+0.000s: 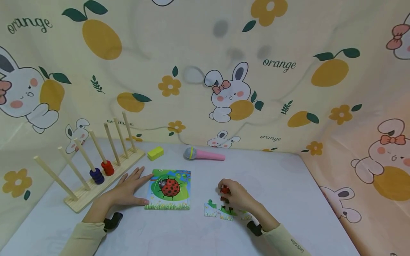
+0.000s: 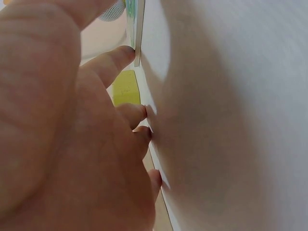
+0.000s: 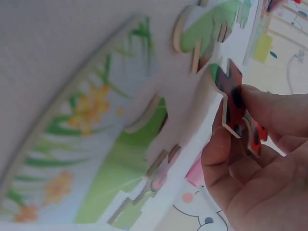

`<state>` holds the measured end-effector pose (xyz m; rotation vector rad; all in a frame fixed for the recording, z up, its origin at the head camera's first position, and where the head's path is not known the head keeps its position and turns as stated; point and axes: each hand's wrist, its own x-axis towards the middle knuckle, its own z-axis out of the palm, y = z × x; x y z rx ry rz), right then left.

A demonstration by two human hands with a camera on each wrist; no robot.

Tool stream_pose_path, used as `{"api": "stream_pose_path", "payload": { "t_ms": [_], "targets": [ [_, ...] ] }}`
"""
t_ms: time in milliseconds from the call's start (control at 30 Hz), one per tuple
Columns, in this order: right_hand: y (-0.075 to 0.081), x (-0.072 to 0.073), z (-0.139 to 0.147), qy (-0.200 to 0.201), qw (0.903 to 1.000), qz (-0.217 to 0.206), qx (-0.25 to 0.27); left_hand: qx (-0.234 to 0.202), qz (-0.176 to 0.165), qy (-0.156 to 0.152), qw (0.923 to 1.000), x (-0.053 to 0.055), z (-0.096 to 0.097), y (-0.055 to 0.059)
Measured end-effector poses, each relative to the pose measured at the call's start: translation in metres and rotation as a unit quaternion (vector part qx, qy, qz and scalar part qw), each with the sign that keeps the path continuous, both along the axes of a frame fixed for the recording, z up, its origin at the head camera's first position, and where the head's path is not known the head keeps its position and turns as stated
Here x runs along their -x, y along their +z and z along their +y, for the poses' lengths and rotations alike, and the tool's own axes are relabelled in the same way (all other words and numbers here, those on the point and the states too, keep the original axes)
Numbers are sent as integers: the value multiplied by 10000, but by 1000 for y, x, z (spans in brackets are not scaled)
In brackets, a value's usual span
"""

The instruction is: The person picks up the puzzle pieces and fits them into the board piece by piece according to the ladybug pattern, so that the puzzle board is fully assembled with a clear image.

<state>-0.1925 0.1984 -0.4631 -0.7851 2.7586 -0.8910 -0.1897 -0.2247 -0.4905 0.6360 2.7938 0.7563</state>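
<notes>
A square ladybug puzzle board [image 1: 174, 204] lies on the table. My left hand [image 1: 125, 190] rests spread at its left side, the thumb and index fingertip touching the edge; the left wrist view shows this index fingertip [image 2: 126, 52] against the rim. To the right of the board, my right hand [image 1: 237, 196] pinches a red, black-spotted puzzle piece [image 3: 234, 94] between thumb and fingers. More red shows behind that piece; whether it is a separate piece I cannot tell. Beneath the hand lie several loose puzzle pieces [image 1: 210, 210] with grass and green patterns, partly hidden by it.
A wooden peg rack [image 1: 77, 206] stands at the left, with blue rings [image 1: 96, 176] and red rings [image 1: 108, 168] on two pegs. Behind the board are a yellow block [image 1: 155, 153] and a pink toy microphone [image 1: 209, 155]. A printed cloth [image 1: 192, 42] hangs behind the table.
</notes>
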Motion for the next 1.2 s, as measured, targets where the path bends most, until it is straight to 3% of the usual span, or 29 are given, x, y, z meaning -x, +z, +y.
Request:
{"api": "stream_pose_path", "payload": {
  "t_ms": [333,700,967,1200],
  "targets": [
    [9,16,-21,294,9991,302,63,-39,-95,-7,9999,1,-1,0],
    [5,49,-78,676,9962,-115,541,-21,-88,34,10000,-2,2,4],
    [7,56,-120,787,9919,-633,776,-18,-21,29,10000,-4,2,4],
    [2,50,-148,472,9927,-748,816,-33,-76,-3,10000,-4,2,6]
  ]
}}
